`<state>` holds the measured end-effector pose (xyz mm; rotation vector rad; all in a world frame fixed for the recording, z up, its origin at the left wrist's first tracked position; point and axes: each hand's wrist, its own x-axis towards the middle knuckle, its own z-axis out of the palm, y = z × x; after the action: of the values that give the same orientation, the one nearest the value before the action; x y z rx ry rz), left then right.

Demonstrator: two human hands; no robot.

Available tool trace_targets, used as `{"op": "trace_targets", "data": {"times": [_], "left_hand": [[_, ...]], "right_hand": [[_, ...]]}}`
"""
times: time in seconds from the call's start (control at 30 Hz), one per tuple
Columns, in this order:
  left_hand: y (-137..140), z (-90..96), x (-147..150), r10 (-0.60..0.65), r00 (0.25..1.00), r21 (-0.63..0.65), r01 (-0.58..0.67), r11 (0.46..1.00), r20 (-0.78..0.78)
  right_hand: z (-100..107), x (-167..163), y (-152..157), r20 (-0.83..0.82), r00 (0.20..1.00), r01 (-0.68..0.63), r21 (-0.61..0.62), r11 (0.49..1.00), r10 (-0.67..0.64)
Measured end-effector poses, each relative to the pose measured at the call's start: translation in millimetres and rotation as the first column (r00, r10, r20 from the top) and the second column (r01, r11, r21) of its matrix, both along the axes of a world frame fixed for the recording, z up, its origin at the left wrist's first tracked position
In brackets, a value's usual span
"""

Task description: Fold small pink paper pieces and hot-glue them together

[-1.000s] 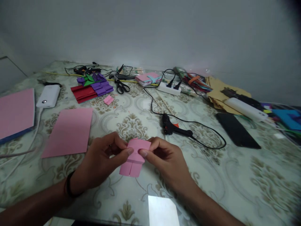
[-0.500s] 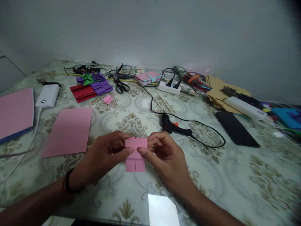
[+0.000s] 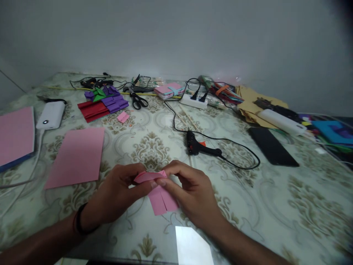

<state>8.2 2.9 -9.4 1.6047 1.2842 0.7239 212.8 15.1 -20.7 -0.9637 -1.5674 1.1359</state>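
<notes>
A folded piece of pink paper [image 3: 163, 200] is held between both hands above the patterned table. My left hand [image 3: 118, 193] pinches its left side, thumb on the near face and fingers behind. On the right side, my right hand [image 3: 190, 191] grips it the same way, and the two thumb tips nearly meet in the middle. The top part of the paper bends open into a narrow pocket shape, while a slit divides the lower part. A black band circles my left wrist. Some fingertips are hidden behind the paper.
A pink sheet [image 3: 77, 158] lies left of my hands. Beyond them rest a black glue gun [image 3: 202, 145] with its looping cord, scissors [image 3: 138, 99], and red folded paper [image 3: 93, 110]. A black phone [image 3: 273, 146] lies right, a white power bank [image 3: 51, 115] left, a power strip [image 3: 194, 101] behind.
The paper's top has tilted and opened out, where it was flat before. Both hands have lowered slightly with it, and the view has shifted a little to the right.
</notes>
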Motion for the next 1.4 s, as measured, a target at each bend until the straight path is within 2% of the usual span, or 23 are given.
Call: {"op": "trace_targets", "data": {"times": [0.13,0.4,0.53,0.63,0.77,0.9,0.97,1.03,1.17,1.4], "left_hand": [[-0.3,-0.5,0.9,0.006,0.999,-0.042,-0.005,0.999,0.039],[-1.6,-4.0,2.1,-0.009,0.999,0.041,0.007,0.999,0.052],[-2.3,-3.7,5.9,0.003,0.997,0.030,-0.005,1.000,0.080],[-0.3,-2.4,6.8,0.032,0.999,0.006,-0.033,0.999,0.040],[1.6,-3.4,4.9,0.012,0.998,0.014,-0.012,1.000,-0.055],[-0.4,-6.6,4.9,0.075,0.997,-0.049,-0.075,0.996,0.012],[-0.8,-6.0,5.6,0.076,0.996,-0.082,-0.072,0.994,0.055],[0.2,-3.3,5.5,0.054,0.998,-0.084,-0.052,0.995,0.031],[5.0,3.3,1.5,0.026,0.999,0.006,-0.026,1.000,-0.027],[10.0,1.9,-2.0,-0.061,0.998,-0.021,0.061,0.998,-0.030]], "right_hand": [[1.6,-0.5,-1.9,0.001,1.000,0.012,0.003,1.000,-0.012],[2.0,-1.3,-2.9,-0.006,1.000,0.012,0.010,1.000,-0.012],[3.3,0.0,-1.8,-0.021,1.000,0.001,-0.002,1.000,-0.001],[4.0,1.5,0.8,-0.007,1.000,-0.010,-0.040,0.999,0.009],[3.6,1.7,2.6,0.030,0.999,-0.010,-0.086,0.996,0.013],[1.5,0.4,1.8,0.016,0.999,-0.032,-0.198,0.980,0.036],[0.8,0.0,2.2,-0.006,0.999,-0.049,-0.258,0.965,0.049],[1.3,0.3,3.3,0.002,0.997,-0.070,-0.281,0.957,0.074],[5.2,4.0,6.3,0.092,0.981,-0.145,-0.245,0.959,0.172],[11.8,8.2,8.8,0.180,0.953,-0.219,-0.148,0.964,0.244]]}}
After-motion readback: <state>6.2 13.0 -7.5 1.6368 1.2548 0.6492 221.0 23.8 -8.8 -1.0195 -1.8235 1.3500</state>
